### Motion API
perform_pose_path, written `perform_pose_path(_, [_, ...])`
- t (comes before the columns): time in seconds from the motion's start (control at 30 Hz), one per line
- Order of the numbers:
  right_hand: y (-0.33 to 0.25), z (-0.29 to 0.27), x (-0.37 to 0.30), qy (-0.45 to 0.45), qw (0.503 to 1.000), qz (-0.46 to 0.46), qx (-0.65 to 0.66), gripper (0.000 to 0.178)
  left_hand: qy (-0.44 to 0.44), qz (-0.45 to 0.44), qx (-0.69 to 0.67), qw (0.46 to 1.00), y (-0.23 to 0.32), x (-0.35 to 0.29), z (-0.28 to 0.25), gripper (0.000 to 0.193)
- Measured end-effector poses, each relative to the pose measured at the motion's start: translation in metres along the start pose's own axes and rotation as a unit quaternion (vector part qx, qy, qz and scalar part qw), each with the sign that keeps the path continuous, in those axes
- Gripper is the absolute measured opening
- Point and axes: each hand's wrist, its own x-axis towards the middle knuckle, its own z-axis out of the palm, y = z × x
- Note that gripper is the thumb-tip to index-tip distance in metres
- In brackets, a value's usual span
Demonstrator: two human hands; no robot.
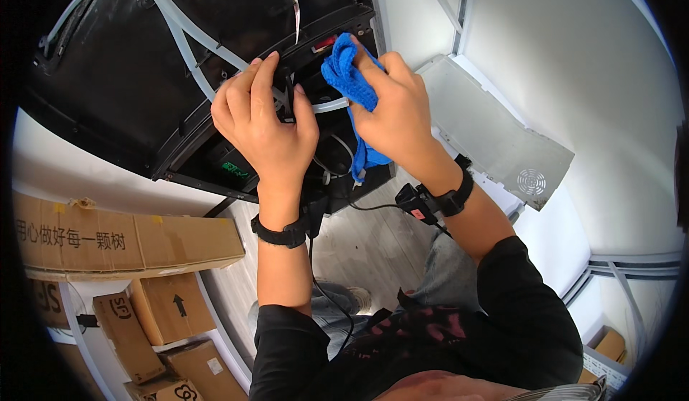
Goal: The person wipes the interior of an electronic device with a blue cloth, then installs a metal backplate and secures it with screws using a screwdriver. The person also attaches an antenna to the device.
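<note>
We see two hands working apart at the near edge of a black machine [100, 92] on the far left. The right hand [395, 107] is closed on a bunched blue cloth [348, 78], part of which hangs down toward us. The left hand [262, 125], to its left, bends its fingers and thumb about a small black part [288, 101] — we cannot tell whether it grips it. A short pale tube [330, 105] shows between the hands, and longer pale tubing [190, 39] crosses the machine to the far left of them. To the right we find a grey panel [495, 128] with a round vent; near left, cardboard boxes [172, 304].
</note>
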Motion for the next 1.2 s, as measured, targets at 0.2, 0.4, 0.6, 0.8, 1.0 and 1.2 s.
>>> perform_pose_path(0.2, [0.005,-0.003,-0.004,0.076,0.993,-0.073,-0.049,0.067,-0.01,-0.011,-0.004,1.0,0.003,0.0,0.001,0.048])
perform_pose_path(0.4, [0.006,-0.02,0.016,0.108,0.988,-0.056,-0.095,0.072,-0.01,-0.012,-0.006,1.0,0.002,0.001,0.0,0.048])
perform_pose_path(0.6, [0.016,-0.015,0.017,0.087,0.993,-0.062,-0.047,0.072,0.001,-0.002,-0.007,1.0,0.004,0.002,-0.001,0.045])
perform_pose_path(0.8, [0.006,-0.017,0.014,0.025,0.998,-0.064,0.014,0.068,0.002,-0.009,-0.002,1.0,0.001,0.002,-0.002,0.046])
perform_pose_path(1.0, [-0.016,-0.007,0.003,0.05,0.99,-0.106,-0.084,0.065,-0.001,-0.004,-0.032,0.999,-0.002,0.0,-0.002,0.053])
perform_pose_path(1.2, [-0.017,0.005,0.001,0.04,0.98,-0.137,-0.135,0.068,-0.007,-0.008,-0.038,0.999,0.0,0.001,-0.004,0.052])
